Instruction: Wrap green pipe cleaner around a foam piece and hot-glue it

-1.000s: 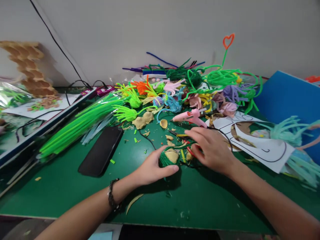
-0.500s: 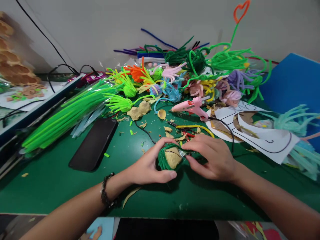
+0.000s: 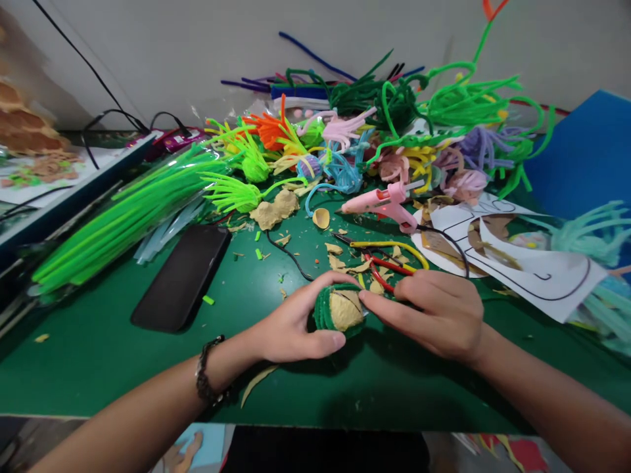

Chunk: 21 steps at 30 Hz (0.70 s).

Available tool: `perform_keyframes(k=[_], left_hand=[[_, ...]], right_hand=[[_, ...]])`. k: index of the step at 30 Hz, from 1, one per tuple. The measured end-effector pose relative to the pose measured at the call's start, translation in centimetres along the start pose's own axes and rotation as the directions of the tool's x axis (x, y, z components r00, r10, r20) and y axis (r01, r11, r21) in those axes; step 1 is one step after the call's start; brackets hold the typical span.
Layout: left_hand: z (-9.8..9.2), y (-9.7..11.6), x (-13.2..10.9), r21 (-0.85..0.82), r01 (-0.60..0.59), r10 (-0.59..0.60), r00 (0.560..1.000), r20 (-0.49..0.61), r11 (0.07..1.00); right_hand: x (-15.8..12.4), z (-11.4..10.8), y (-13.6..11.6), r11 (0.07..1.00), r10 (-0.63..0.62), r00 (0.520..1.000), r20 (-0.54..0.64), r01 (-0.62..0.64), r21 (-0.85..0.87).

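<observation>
My left hand (image 3: pixel 290 326) holds a green and tan ball (image 3: pixel 346 310) over the desk (image 3: pixel 98 361). My right hand (image 3: pixel 436 314) touches its edge with one finger; I can't tell if that hand holds anything.

Glossy, flat green-topped table (image 3: pixel 89 368) noted. Plain grey wall (image 3: pixel 197 39) stands behind the table. Table surface reflects soft light.

What we cannot fully see
The green-wrapped ball (image 3: pixel 346 311) hides most fingers of the left hand (image 3: pixel 293 325); a pale sliver (image 3: pixel 365 315) beside the right hand (image 3: pixel 441 315) is too small for us to name. The top edge crops an orange shape (image 3: pixel 491 14), the right edge a blue board (image 3: pixel 586 151).
</observation>
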<state>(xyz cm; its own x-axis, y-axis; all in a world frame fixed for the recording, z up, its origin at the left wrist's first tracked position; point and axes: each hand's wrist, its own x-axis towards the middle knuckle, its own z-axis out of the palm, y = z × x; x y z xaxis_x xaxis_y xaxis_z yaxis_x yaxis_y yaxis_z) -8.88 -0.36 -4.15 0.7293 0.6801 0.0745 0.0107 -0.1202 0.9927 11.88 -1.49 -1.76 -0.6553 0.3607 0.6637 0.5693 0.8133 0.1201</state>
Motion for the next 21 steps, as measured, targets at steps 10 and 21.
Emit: perform_keyframes(k=[10, 21], left_hand=[[0.2, -0.1, 0.1, -0.218, 0.051, -0.051, 0.999, 0.007, 0.975], [0.2, 0.4, 0.2, -0.296, 0.072, -0.053, 0.996, 0.073, 0.952]], right_hand=[[0.5, 0.2, 0.0, 0.905, 0.158, 0.987, 0.006, -0.148, 0.398], [1.4, 0.0, 0.3, 0.673, 0.205, 0.967, 0.149, -0.250, 0.696]])
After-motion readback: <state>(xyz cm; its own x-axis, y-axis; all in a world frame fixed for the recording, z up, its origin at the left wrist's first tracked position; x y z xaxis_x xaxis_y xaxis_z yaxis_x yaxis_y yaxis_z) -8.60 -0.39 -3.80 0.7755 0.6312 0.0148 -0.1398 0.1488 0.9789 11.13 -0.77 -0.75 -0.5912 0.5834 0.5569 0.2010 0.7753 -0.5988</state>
